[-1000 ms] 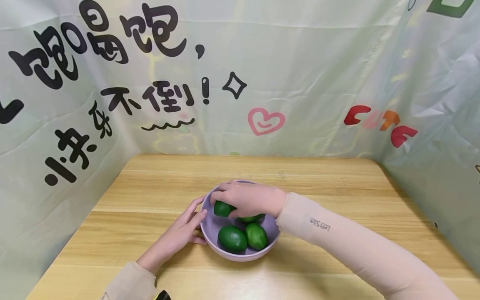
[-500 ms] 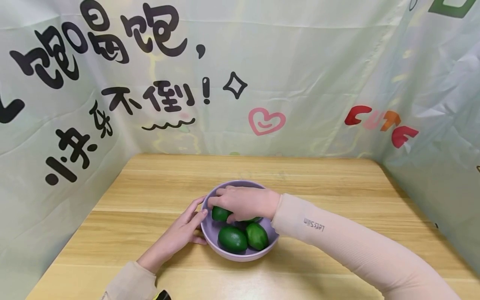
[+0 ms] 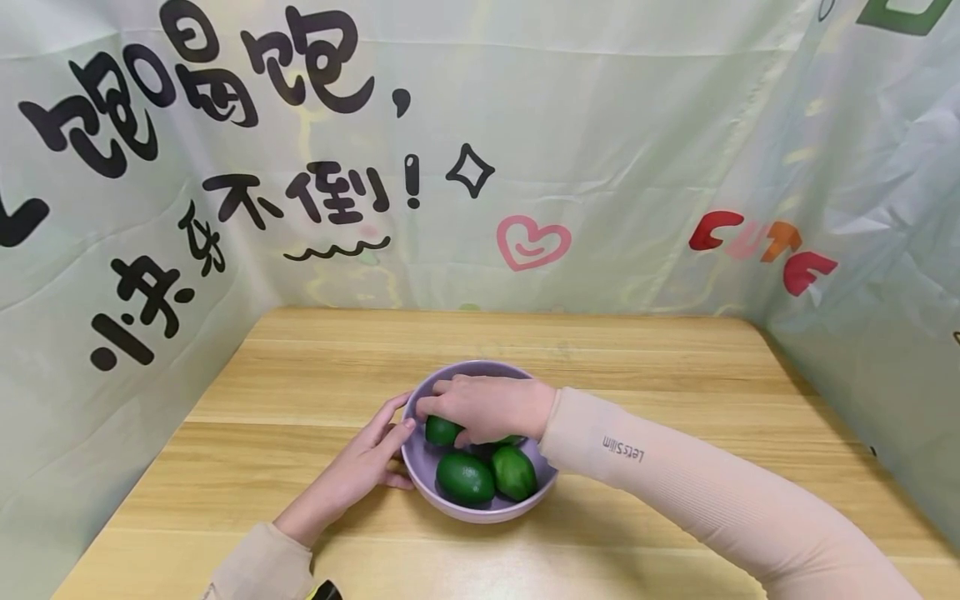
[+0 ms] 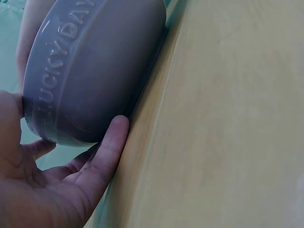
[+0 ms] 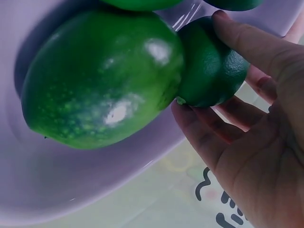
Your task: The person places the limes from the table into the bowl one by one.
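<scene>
A lilac bowl (image 3: 480, 514) with several green fruits stands on the wooden table. My left hand (image 3: 360, 467) holds its left side, thumb at the rim and fingers against the outer wall; raised "LUCKY DAY" lettering shows there in the left wrist view. Reaching into the bowl from the right, my right hand (image 3: 483, 408) grips a dark green, finely pebbled fruit (image 5: 209, 66) between thumb and fingers. Beside that fruit lies a bigger, glossy, speckled green fruit (image 5: 99, 80), mostly covered by the hand in the head view. Nearer me are a dark oval fruit (image 3: 465, 478) and a brighter, ridged one (image 3: 513, 472).
The wooden table (image 3: 675, 400) extends around the bowl. Pale fabric (image 3: 615, 150) with printed lettering encloses its back and sides. A small black and yellow object (image 3: 326, 591) shows at the bottom edge by the left sleeve.
My right hand has sunk slightly toward me and to the left within the bowl, with the dark green fruit in its grip. My left hand and the bowl stay in place.
</scene>
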`<action>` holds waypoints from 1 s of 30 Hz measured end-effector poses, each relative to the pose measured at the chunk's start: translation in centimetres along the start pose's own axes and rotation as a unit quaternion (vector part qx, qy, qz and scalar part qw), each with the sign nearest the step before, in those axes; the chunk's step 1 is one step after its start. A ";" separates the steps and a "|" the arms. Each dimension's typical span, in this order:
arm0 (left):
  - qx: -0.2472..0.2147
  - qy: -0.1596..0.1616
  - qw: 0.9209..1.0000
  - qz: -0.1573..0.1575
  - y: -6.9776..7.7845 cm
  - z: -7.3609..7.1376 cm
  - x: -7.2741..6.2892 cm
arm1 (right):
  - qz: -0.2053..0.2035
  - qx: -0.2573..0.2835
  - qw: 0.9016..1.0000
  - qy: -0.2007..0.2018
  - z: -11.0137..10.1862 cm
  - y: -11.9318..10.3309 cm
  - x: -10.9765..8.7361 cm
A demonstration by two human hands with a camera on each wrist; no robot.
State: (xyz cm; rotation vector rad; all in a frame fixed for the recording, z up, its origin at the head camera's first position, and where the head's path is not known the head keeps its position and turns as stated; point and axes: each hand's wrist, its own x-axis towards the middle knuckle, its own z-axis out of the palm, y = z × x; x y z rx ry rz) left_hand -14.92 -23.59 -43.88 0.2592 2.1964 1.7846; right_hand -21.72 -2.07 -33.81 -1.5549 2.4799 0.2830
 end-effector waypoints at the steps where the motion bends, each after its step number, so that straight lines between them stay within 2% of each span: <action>1: 0.000 0.000 1.000 0.000 0.0 0.0 0.0 | 0.001 0.000 1.000 0.000 0.0 0.0 0.0; 11: -0.002 -0.001 1.000 0.002 0.0 0.1 0.1 | 0.010 0.012 1.000 0.005 0.1 0.2 -0.3; 16: 0.001 -0.002 1.000 -0.006 -0.1 -0.2 0.1 | 0.018 0.034 0.999 0.012 -0.1 0.4 -0.8; 19: 0.014 -0.005 1.000 0.002 -0.1 -0.6 0.0 | 0.022 0.059 0.998 0.024 -0.2 0.6 -1.4; 23: 0.047 0.006 0.998 0.028 0.4 -1.0 -0.1 | 0.017 0.115 0.992 0.056 -0.7 1.5 -2.8; 25: 0.071 0.022 0.997 0.035 0.8 -1.2 -0.2 | 0.011 0.135 0.987 0.081 -0.9 2.1 -3.8; 30: 0.149 0.059 0.985 0.066 2.0 -2.0 -0.5 | 0.015 0.145 0.977 0.158 -1.2 3.7 -7.0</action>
